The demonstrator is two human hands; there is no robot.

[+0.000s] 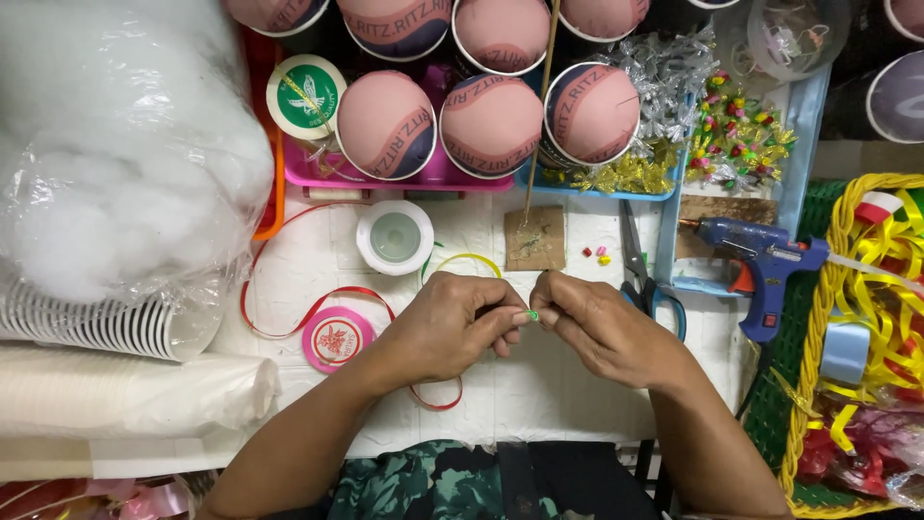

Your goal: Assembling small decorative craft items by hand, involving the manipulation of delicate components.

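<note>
- At the middle of the white work table [539,385], the left hand [448,323] and the right hand [597,327] met, fingertips almost touching each other.
- Both hands were closed in a pinch on one small green piece of ribbon [527,316], held between thumbs and forefingers just above the table surface.
- Behind the hands lay a thin yellow-green ribbon loop [467,258] (it curved from the left hand toward the roll), and near it stood a white round tape roll [395,237].
- A long red ribbon [318,303] ran in curves across the table, passing under the left wrist, beside a pink round spool [334,339].
- A small brown cardboard square [535,239] lay just behind the right hand, with a thin wooden stick [541,106] rising from it.
- To the right of the right hand lay scissors with blue handles [640,279], and farther right a blue glue gun [760,265] rested on the edge of a blue tray [804,144].
- At the back stood pink balls in paper cups [491,123]; at the left, a clear plastic bag of white stuffing [115,144].
</note>
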